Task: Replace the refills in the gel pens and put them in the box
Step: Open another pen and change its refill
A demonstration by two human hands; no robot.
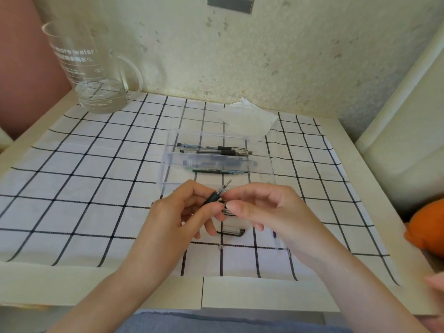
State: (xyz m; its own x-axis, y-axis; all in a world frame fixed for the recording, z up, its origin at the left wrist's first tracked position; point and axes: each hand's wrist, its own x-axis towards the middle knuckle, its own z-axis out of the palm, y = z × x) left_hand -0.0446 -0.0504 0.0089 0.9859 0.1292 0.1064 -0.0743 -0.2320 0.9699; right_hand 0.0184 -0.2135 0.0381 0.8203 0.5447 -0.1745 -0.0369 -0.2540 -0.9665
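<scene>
My left hand (pixel 185 207) grips a gel pen (pixel 217 194) by its black grip, tip pointing up and away. My right hand (pixel 259 207) pinches the same pen just behind the grip, where the clear barrel is; most of the barrel is hidden by my fingers. Beyond my hands stands a clear plastic box (pixel 168 174) with two gel pens (pixel 216 150) lying in its far part and a darker pen or refill (pixel 218 171) nearer. A clear pen piece with a black clip (pixel 231 230) lies on the cloth below my hands.
A glass jug (pixel 91 68) with a little water stands at the back left. A crumpled white tissue (pixel 247 118) lies behind the box. An orange object (pixel 427 227) sits at the right edge. A checked cloth (pixel 84 188) covers the table.
</scene>
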